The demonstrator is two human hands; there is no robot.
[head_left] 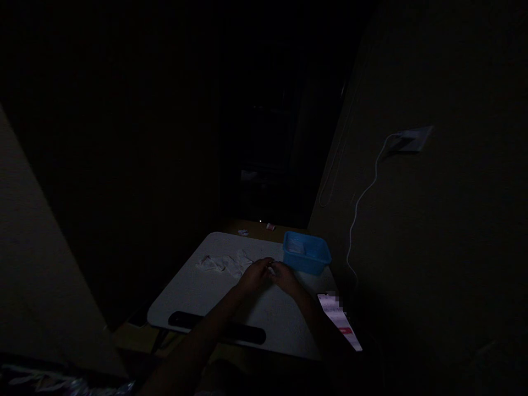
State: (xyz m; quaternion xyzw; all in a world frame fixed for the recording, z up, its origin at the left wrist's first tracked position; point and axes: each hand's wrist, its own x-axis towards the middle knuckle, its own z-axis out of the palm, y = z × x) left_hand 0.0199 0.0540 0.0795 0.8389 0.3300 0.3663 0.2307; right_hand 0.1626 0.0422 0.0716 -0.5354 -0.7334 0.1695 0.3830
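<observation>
My left hand (256, 273) and my right hand (284, 276) meet above the white table (284, 324), fingertips close together with the fingers bent inward. Something small and pale shows between them, too dark to name. Crumpled white cloth pieces (226, 265) lie on the tabletop to the left of my left hand. Just beyond my right hand stands a blue plastic basket (303, 265), with a whitish item (296, 246) inside it.
A lit phone screen (339, 320) glows at the table's right edge. A black strip (243, 333) runs along the near edge. From a wall socket (416, 138) on the right hangs a white cable (357, 209). Small items, one a pinkish-white object (270, 226), lie beyond the table.
</observation>
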